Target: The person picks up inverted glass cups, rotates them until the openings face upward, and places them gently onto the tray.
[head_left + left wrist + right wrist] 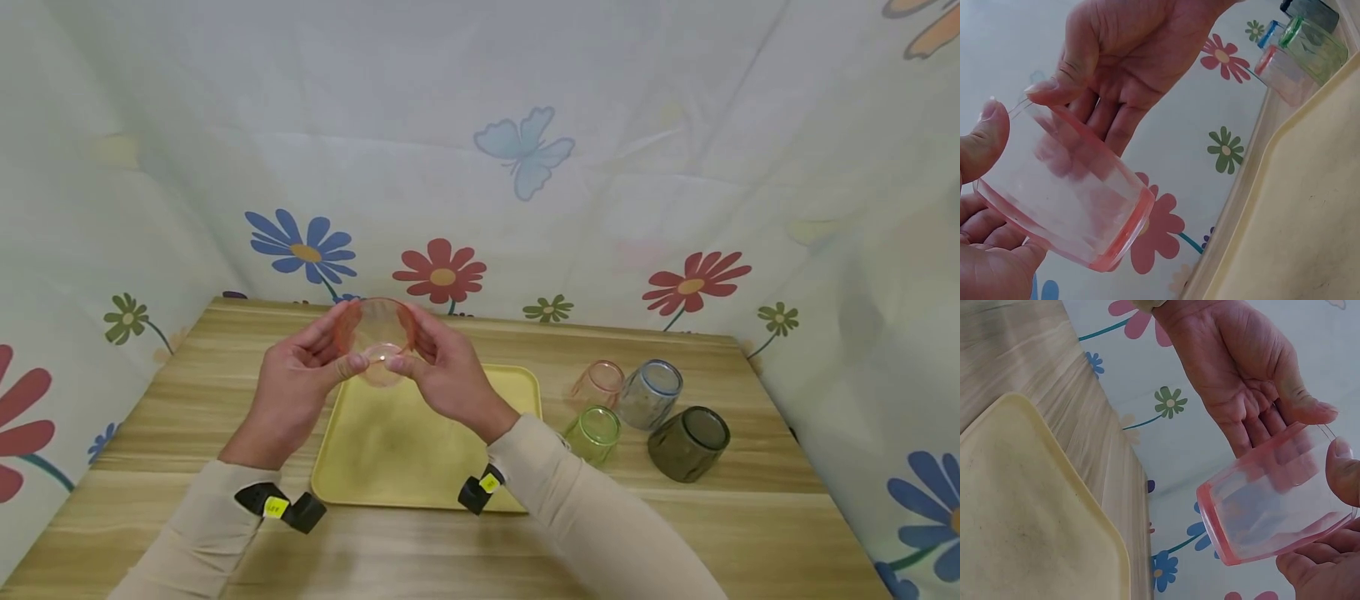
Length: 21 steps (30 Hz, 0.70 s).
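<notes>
A clear pink drinking glass (378,321) is held up between both hands, over the far part of a yellow tray (397,450). My left hand (288,392) grips its left side, fingers along the wall and thumb at the near edge. On the opposite side my right hand (457,375) holds it the same way, the two thumb tips close together. Both wrist views show the glass tilted, its thick pink end (1125,234) pointing away from the thumbs. In the right wrist view the glass (1254,512) hides parts of the fingers behind it.
Right of the tray, glasses stand upside down on the wooden table (757,517): a pink one (600,383), a blue-rimmed one (651,396), a green one (594,437) and a dark one (688,446). A flower-printed curtain (420,192) closes off the back and sides.
</notes>
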Tool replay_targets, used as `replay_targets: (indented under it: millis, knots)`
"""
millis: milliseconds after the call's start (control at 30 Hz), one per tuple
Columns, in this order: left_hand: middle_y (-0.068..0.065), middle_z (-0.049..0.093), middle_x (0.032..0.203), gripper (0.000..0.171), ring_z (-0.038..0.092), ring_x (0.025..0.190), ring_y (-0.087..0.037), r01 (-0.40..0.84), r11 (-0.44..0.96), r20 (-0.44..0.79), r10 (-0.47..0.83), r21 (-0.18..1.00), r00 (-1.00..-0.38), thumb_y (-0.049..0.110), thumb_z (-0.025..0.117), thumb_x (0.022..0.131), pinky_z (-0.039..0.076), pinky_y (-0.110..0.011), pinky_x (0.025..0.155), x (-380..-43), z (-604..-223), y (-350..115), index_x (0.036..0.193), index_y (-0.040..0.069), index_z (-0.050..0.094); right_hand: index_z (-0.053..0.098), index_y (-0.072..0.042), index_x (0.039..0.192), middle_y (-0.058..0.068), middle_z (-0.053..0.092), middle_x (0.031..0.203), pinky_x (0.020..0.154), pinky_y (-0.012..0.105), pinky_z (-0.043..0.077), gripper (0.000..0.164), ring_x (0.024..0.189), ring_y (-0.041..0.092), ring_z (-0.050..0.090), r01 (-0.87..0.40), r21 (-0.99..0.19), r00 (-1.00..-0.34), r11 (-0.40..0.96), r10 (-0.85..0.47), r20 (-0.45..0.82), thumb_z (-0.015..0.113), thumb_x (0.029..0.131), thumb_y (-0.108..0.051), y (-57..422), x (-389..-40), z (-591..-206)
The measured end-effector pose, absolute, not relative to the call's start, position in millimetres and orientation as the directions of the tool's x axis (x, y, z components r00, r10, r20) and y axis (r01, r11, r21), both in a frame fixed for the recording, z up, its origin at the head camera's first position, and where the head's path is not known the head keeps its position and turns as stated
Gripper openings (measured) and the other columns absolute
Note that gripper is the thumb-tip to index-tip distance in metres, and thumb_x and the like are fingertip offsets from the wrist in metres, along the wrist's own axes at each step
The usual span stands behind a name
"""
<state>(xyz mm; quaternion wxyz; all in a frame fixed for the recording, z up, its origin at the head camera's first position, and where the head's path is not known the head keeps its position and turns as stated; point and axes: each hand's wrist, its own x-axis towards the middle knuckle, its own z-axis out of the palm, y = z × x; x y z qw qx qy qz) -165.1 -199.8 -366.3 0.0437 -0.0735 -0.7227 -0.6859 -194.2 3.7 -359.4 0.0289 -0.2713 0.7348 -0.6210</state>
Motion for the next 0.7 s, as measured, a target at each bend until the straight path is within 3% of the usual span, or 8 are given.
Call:
replay_targets:
  millis: [267,500,700]
  knots:
    - [-0.016,0.042,0.165,0.074,0.046,0.148,-0.038,0.18,0.046,0.178,0.045,0.983,-0.983,0.012,0.075,0.096,0.053,-0.013,0.097,-171,-368,-201,0.161,0.014,0.04,0.037,-0.004,0.161,0.018,0.057,0.153,0.112,0.034,0.052,0.069,0.14,0.03,0.059,-0.364,-0.925,-0.849,0.106,-0.447,0.283,0.068,0.099,-0.004,1,-201,-361]
    - [-0.013,0.04,0.167,0.073,0.044,0.15,-0.039,0.179,0.065,0.177,0.038,0.982,-0.984,0.014,0.074,0.097,0.053,-0.012,0.096,-174,-369,-204,0.161,0.018,0.041,0.034,-0.003,0.162,0.018,0.054,0.155,0.115,0.035,0.049,0.07,0.142,0.031,0.057,-0.365,-0.926,-0.842,0.095,-0.458,0.284,0.067,0.099,-0.003,-2,-206,-360]
    - [-0.012,0.042,0.166,0.072,0.046,0.15,-0.032,0.198,0.074,0.196,0.029,0.977,-0.98,0.012,0.074,0.097,0.051,-0.009,0.099,-178,-369,-207,0.161,0.018,0.042,0.032,-0.004,0.163,0.016,0.054,0.156,0.118,0.034,0.046,0.071,0.144,0.028,0.055,-0.354,-0.929,-0.844,0.108,-0.464,0.267,0.066,0.1,-0.004,-5,-211,-359]
